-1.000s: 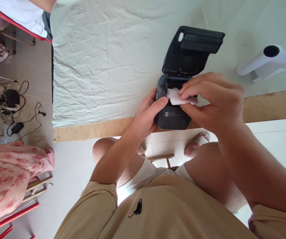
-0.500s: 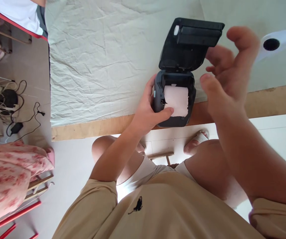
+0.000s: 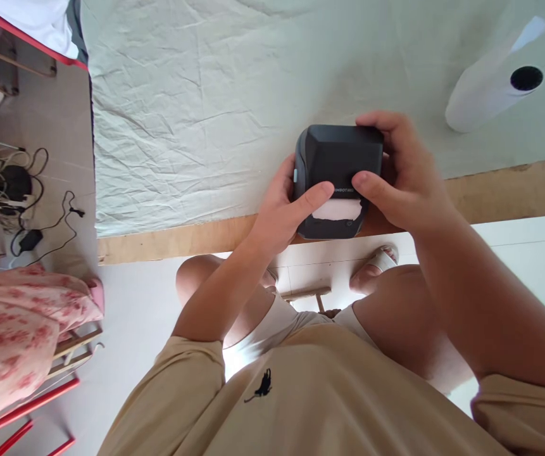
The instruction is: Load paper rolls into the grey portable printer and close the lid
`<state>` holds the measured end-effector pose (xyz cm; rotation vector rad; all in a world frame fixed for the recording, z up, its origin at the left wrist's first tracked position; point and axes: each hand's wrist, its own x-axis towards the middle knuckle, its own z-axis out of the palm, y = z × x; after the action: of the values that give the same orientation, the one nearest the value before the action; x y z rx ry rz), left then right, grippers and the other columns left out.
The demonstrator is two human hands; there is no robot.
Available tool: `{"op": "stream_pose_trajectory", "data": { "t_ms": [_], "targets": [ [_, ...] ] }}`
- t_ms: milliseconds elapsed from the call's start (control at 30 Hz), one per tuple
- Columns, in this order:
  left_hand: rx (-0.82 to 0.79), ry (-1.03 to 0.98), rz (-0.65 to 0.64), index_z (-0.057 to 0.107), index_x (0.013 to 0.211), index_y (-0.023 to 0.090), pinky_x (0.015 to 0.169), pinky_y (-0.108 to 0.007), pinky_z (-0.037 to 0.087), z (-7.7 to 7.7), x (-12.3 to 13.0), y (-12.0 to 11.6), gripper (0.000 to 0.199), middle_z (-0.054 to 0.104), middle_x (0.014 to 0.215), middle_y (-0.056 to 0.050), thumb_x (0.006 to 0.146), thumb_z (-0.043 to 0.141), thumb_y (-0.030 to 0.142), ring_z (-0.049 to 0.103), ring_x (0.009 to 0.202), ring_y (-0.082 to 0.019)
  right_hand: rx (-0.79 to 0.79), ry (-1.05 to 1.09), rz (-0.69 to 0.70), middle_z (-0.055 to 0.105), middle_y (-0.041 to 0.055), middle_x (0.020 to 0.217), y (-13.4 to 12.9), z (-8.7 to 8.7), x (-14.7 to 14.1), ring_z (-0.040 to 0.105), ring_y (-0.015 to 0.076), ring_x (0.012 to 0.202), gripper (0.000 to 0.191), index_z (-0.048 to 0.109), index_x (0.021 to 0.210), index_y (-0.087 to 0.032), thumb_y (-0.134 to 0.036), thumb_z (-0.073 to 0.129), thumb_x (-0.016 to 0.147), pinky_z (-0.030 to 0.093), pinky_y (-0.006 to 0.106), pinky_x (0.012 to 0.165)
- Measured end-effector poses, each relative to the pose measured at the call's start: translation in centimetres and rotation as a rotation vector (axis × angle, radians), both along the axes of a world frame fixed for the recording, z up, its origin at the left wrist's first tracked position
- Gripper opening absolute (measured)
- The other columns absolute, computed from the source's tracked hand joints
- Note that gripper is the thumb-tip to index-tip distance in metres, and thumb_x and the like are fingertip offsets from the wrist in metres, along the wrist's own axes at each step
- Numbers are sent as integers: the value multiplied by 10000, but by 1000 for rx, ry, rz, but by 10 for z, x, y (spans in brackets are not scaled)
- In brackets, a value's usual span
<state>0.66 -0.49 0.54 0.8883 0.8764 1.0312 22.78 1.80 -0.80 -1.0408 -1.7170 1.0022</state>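
Observation:
A dark label printer (image 3: 341, 152) is at the near edge of the cloth-covered table, its lid down. White paper (image 3: 336, 209) shows at the printer's near end, below the lid edge. My left hand (image 3: 284, 212) grips the printer's left side, its thumb on the lid. Around the right side is my right hand (image 3: 405, 174), with its thumb on the lid near the lettering and its fingers at the far right corner.
A white roll with a dark core (image 3: 483, 98) lies on the green-grey cloth (image 3: 196, 114) at the right. Cables (image 3: 11, 190) and a pink floral cloth (image 3: 16, 329) are at the left. A wooden edge (image 3: 177, 244) borders the table.
The printer's lid has swung down over the paper. My right hand has moved left onto the printer, while my left hand stays on its left side. The white roll's far end now shows.

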Motion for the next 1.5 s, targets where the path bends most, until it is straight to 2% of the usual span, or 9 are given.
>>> {"op": "stream_pose_trajectory", "data": {
  "t_ms": [200, 333, 433, 600, 800, 933, 1100, 1300, 1500],
  "targets": [
    [-33, 11, 20, 735, 1278, 299, 947, -410, 728, 7, 2, -2, 551, 848, 1212, -19, 908, 967, 636, 859, 1231, -309, -27, -13, -38, 764, 44, 1397, 2, -3, -3, 779, 230, 1032, 644, 635, 1514, -396, -735, 803, 992, 738, 394, 900],
    [-39, -32, 18, 750, 1256, 282, 889, -382, 721, 8, 3, -1, 470, 841, 1164, -17, 954, 946, 585, 874, 1136, -277, -21, -12, -35, 764, 52, 1370, 2, -5, -2, 795, 225, 1008, 700, 625, 1543, -355, -720, 818, 977, 742, 410, 882],
    [-37, -44, 24, 765, 1253, 280, 860, -378, 726, 9, 3, -2, 430, 840, 1137, -19, 974, 933, 560, 886, 1108, -282, -17, -41, -51, 768, 63, 1396, 3, -5, 2, 807, 258, 1081, 684, 636, 1557, -376, -686, 833, 980, 744, 440, 945],
    [-33, -27, 50, 774, 1224, 278, 930, -406, 759, 12, 5, -4, 346, 840, 1107, -14, 1004, 903, 514, 894, 1160, -297, -11, -47, -26, 767, 62, 1412, 4, -5, 3, 801, 248, 1060, 676, 631, 1560, -367, -690, 814, 994, 743, 440, 935],
    [-94, -51, 74, 775, 1198, 263, 1019, -479, 766, 22, 10, -7, 183, 836, 1077, -29, 1068, 816, 385, 878, 1304, -357, -7, -68, -38, 759, 65, 1393, 0, -2, -1, 792, 244, 1034, 736, 600, 1566, -363, -819, 737, 1005, 728, 423, 899],
    [-146, -91, 71, 774, 1211, 257, 1139, -535, 732, 28, 13, -7, 248, 855, 1170, -52, 1128, 728, 486, 825, 1444, -385, -34, -77, -30, 741, 67, 1425, -1, 2, -1, 780, 240, 1039, 793, 576, 1568, -367, -901, 687, 992, 723, 411, 912],
    [-154, -78, 128, 779, 1122, 244, 1303, -432, 653, 28, 16, -5, 386, 873, 1291, -60, 1142, 662, 612, 645, 1677, -356, -41, -96, -24, 753, 72, 1383, -1, 4, -2, 780, 263, 1046, 822, 569, 1568, -367, -929, 676, 978, 721, 455, 937],
    [-177, -121, 164, 784, 1050, 231, 1346, -479, 635, 19, 14, 0, 377, 886, 1291, -54, 1198, 545, 481, 638, 1685, -332, -40, -112, -42, 753, 79, 1376, -3, 3, -2, 774, 289, 1122, 761, 568, 1570, -358, -859, 682, 1008, 706, 468, 962],
    [-135, -127, 124, 822, 1125, 237, 1228, -475, 715, 14, 11, 2, 340, 912, 1194, -61, 1185, 564, 451, 783, 1507, -324, -13, -134, -67, 750, 65, 1342, -3, 0, -3, 759, 251, 1022, 704, 589, 1573, -365, -780, 700, 1016, 702, 425, 884]
  ]
}}
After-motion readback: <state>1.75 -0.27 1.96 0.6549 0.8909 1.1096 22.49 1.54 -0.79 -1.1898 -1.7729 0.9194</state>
